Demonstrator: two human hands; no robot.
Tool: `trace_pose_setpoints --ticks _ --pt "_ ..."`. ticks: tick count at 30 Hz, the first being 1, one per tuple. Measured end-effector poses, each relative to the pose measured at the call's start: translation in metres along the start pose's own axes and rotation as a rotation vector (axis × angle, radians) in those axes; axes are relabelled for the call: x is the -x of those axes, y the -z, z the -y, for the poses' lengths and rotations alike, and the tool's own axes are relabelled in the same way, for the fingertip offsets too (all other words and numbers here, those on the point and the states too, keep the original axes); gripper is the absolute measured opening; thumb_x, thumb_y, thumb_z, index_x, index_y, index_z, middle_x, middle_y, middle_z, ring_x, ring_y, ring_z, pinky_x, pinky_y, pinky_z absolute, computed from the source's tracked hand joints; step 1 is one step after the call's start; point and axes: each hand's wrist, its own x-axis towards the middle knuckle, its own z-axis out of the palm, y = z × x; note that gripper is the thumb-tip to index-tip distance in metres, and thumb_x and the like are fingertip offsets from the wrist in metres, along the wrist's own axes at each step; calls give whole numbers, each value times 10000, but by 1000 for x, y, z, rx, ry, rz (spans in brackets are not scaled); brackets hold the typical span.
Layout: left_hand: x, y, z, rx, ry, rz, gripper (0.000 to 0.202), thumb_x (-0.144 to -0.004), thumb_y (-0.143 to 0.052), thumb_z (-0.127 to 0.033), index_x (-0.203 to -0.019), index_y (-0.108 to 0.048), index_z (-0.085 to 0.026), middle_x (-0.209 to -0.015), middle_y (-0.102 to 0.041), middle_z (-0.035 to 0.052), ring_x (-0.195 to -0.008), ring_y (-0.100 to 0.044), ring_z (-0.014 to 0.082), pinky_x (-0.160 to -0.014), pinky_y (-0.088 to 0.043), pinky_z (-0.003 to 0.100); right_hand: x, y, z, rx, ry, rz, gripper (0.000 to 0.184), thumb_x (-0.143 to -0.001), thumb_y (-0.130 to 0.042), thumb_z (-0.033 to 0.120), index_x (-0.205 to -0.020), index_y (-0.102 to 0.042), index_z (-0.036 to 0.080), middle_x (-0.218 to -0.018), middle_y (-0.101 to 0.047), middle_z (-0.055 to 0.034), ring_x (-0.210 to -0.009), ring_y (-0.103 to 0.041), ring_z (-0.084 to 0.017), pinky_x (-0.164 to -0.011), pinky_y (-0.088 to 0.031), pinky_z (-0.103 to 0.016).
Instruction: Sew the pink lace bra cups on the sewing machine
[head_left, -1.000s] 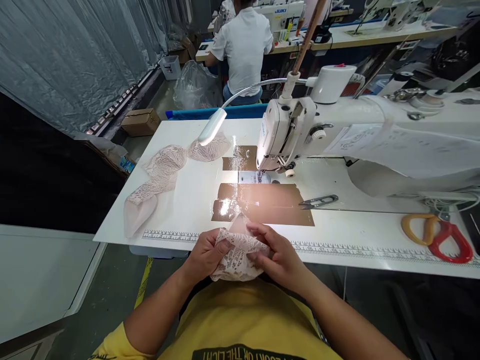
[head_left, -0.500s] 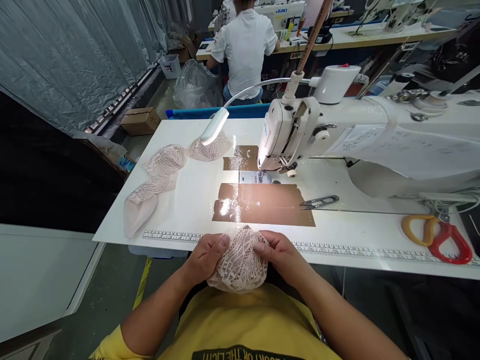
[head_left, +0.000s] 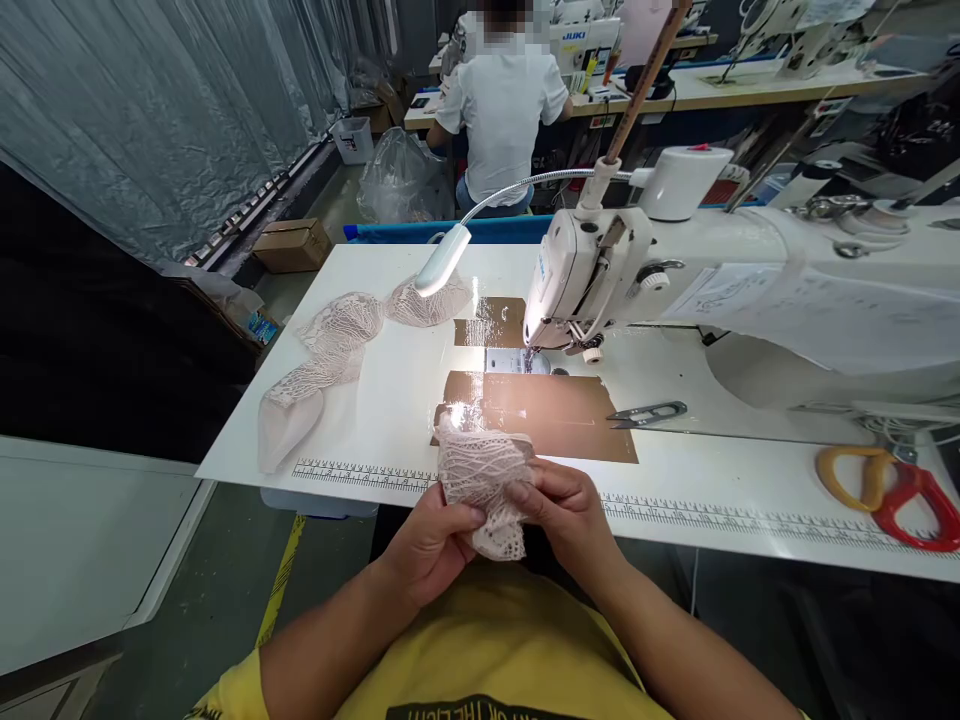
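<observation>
Both my hands hold a small pale pink lace piece over the near edge of the white sewing table. My left hand pinches its lower left side with closed fingers. My right hand grips its right side, fingers curled over the fabric. The lace stands up, folded, just in front of the brown taped patch on the table. Beyond it the white sewing machine has its needle area above the plate.
Several more lace pieces lie at the table's left. Thread snips rest right of the brown patch; orange and red scissors lie far right. A gooseneck lamp lights the table. A person in white sits behind at another machine.
The lace has been turned and lifted from a rounded bundle to an upright folded shape. My hands shifted slightly up and right with it.
</observation>
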Motion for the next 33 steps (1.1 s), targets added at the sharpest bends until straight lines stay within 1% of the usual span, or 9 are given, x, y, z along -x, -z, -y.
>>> trace_pose_setpoints --ticks 4,5,7,10,11,13,15,21,33 --pt "-1 10 4 -91 -42 -33 232 -615 -739 -50 -817 -699 -156 -742 -682 9 -688 -622 128 -727 -503 251 -7 5 0 -314 -98 -215 227 -648 -792 403 -628 -683 205 -615 -648 1 -583 -554 -152 -601 -484 -303" --pt "1 16 1 -147 -33 27 94 -658 -733 -86 -707 -679 -146 -632 -644 2 -610 -594 111 -713 -500 256 -8 8 1 -352 -95 -264 243 -621 -808 405 -623 -667 207 -608 -648 5 -578 -558 -153 -604 -491 -307" --pt "9 26 -12 -336 16 247 241 -749 -688 -148 -527 -594 -139 -486 -558 -1 -514 -540 97 -702 -494 277 -9 16 6 -360 -79 -318 266 -594 -826 397 -616 -638 210 -609 -647 13 -563 -560 -146 -586 -493 -298" --pt "20 33 -43 -717 -78 492 206 -824 -617 -192 -623 -639 -149 -664 -655 63 -658 -609 156 -762 -496 329 -6 20 12 -265 -128 -169 261 -603 -832 345 -618 -614 201 -625 -636 20 -552 -558 -127 -533 -472 -257" --pt "23 32 -53 -814 -230 439 80 -819 -628 -207 -773 -678 -165 -833 -684 85 -804 -629 190 -816 -488 341 -5 19 14 -217 -148 -66 250 -618 -827 320 -626 -611 195 -635 -630 22 -557 -555 -120 -524 -461 -242" --pt "24 26 -69 -1033 -494 303 412 -735 -730 -243 -1132 -622 -211 -1211 -599 104 -1130 -533 256 -982 -411 380 -2 13 15 -114 -150 139 209 -668 -800 289 -667 -616 190 -670 -624 21 -588 -550 -110 -540 -449 -228" --pt "22 19 -75 -1207 -522 254 643 -683 -782 -282 -1270 -525 -232 -1300 -534 89 -1181 -486 263 -1004 -388 365 -1 6 16 2 -109 262 152 -732 -753 286 -731 -634 192 -701 -623 16 -622 -545 -110 -574 -447 -232" --pt "15 17 -56 -1271 -308 268 193 -861 -589 -347 -888 -591 -156 -765 -518 -12 -662 -455 104 -598 -370 221 -5 -6 16 234 96 210 144 -832 -644 281 -723 -657 188 -834 -654 -38 -782 -608 -163 -717 -480 -288" --pt "12 14 -63 -1553 -545 164 143 -863 -579 -273 -914 -595 -140 -783 -588 17 -711 -507 126 -672 -381 244 -9 -16 14 323 42 61 186 -809 -621 275 -649 -597 181 -698 -637 -24 -643 -576 -150 -582 -451 -265"
